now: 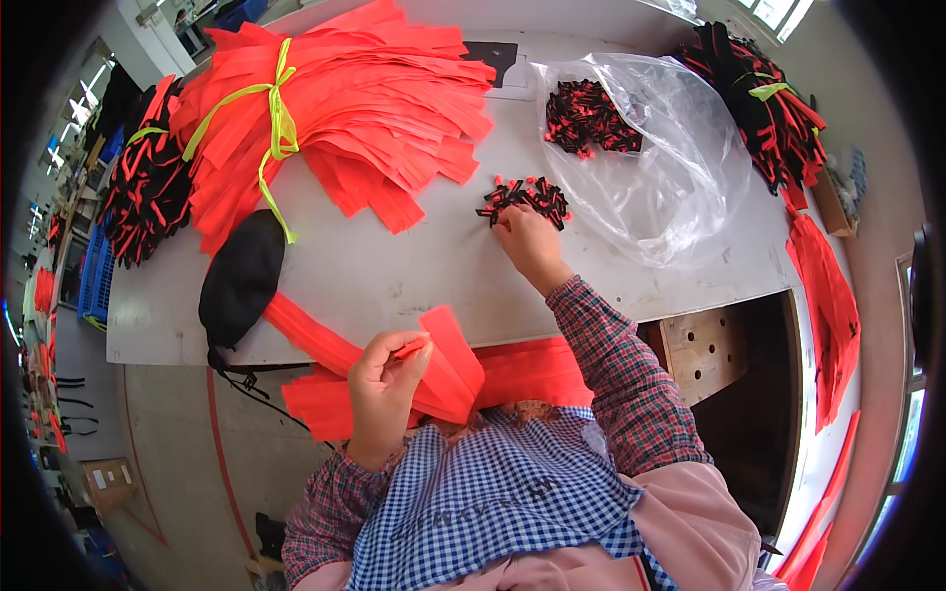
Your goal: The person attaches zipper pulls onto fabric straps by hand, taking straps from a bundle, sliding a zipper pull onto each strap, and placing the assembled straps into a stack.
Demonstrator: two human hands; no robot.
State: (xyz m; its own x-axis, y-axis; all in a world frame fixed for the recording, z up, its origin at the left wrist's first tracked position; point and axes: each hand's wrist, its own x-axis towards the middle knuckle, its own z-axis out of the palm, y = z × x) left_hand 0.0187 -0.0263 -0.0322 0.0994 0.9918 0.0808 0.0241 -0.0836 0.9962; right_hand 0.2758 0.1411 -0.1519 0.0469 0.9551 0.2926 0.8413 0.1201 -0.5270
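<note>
Below the centre of the frame, the left hand pinches a red strip between thumb and fingers, by the near edge of the tabletop. Right of centre, the right hand touches a small pile of black and red pieces; whether its fingers grip one cannot be told. Upper right, a clear plastic bag holds similar pieces; upper left lies a tied bundle of red strips.

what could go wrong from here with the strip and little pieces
The right hand could scatter the loose pile of small black and red pieces at its fingertips. The red strip might slip from the left hand's pinch. The clear bag lies beside the pile, so fingers might snag it.
</note>
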